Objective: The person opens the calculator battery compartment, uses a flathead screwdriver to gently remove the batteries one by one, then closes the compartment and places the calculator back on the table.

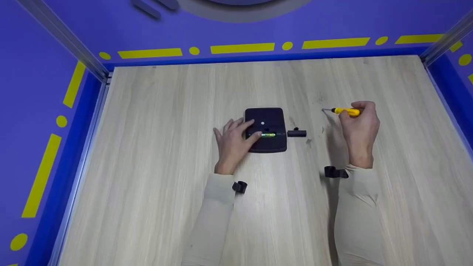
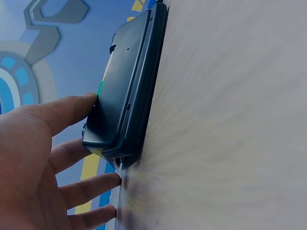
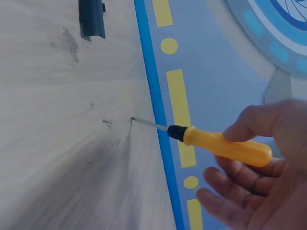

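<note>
Beige sleeves (image 1: 358,221) lie nearest, reaching in from 6 and 5 o'clock, each with a black mount (image 1: 240,187) at the wrist. Beneath them spreads a pale wood-grain desk (image 1: 155,155), walled in blue-violet: one wall (image 1: 332,27) across 12 o'clock with yellow dashes, dots and part of a grey ring, others at 9 and 3 o'clock, and metal posts (image 1: 61,35) in the corners at 10 and 2. Dark scuffs (image 1: 319,99) mark the wood at 2 o'clock from the device (image 1: 271,120), a flat black case near the middle of the desk. A green battery (image 1: 269,135) sits in a slot in its upper face. Just beside the case at 3 o'clock lies a small black cover (image 1: 297,133), between the device and the screwdriver (image 1: 349,112). From 8 o'clock the left grip (image 1: 233,143) rests on the case, fingers spread and thumb at the battery's left end, hiding part of the slot. Between 2 and 3 o'clock, well apart from the case, the right grip (image 1: 360,123) pinches the screwdriver by its yellow handle, its shaft aimed at 9 o'clock; whether the tip touches the desk, I cannot tell.
</note>
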{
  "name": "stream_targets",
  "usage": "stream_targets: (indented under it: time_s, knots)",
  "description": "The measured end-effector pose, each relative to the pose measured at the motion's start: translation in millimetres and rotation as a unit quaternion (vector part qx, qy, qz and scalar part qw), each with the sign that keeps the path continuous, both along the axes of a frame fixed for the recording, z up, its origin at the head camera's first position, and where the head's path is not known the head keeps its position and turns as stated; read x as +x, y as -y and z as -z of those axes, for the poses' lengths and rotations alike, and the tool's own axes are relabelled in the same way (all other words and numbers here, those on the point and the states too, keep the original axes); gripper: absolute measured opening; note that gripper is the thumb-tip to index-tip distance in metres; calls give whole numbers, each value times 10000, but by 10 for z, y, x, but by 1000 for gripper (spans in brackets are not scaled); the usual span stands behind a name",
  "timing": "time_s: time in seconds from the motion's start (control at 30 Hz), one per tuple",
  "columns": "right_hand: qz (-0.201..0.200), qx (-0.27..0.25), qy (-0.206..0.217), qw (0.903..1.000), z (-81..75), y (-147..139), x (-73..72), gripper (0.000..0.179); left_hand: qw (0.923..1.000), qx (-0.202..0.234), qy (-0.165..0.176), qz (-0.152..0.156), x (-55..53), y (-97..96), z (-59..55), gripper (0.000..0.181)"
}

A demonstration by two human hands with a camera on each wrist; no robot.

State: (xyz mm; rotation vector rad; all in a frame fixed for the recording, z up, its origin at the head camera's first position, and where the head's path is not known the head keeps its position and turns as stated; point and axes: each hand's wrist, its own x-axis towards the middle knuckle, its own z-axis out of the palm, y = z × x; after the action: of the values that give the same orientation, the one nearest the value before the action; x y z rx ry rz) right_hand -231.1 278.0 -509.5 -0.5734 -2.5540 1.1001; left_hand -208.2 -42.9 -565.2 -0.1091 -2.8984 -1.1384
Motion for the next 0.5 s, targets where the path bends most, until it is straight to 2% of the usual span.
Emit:
stream_targets:
  time_s: [0.2,0.33,0.5]
  knots:
    - [106,-648,-513,9965,45,13,-24,40,10000,-16,31,1,4,4,-8,54]
    - [148,-1137,-1034,9880,74,21,-31,36,10000,-11,12,0,2,5,-9,55]
    - [48,-1452,-1474,9783,107,20,-58,30,10000,30,-26,16,-8,10,2,55]
